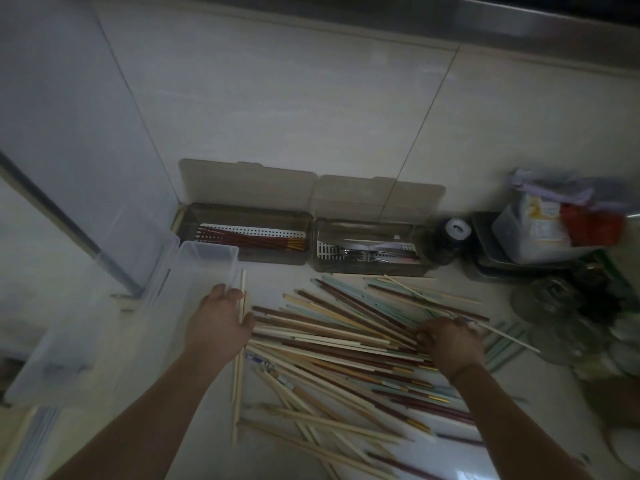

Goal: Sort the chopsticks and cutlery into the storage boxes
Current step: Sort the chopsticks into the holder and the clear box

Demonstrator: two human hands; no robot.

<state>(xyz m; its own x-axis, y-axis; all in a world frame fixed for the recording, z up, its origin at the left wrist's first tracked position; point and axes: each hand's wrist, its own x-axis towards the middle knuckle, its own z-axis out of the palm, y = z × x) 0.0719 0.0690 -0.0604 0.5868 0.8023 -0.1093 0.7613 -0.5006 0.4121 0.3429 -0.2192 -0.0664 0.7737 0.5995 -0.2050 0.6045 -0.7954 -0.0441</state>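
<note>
A big loose pile of chopsticks [339,344], cream, dark red and pale green, lies spread over the white counter. My left hand [218,323] is shut on a few long cream chopsticks [239,379], held upright beside a clear plastic box [194,271]. My right hand [446,337] rests on the pile's right side, fingers curled on chopsticks there. Against the wall stand two open grey storage boxes: the left box [242,258] holds dark red chopsticks, the right box [367,268] holds metal cutlery.
A larger clear tub [69,341] sits at the left. A dark jar [453,240], a tray with bagged packets [554,226] and glass dishes [571,320] crowd the right side. The tiled wall rises behind the boxes.
</note>
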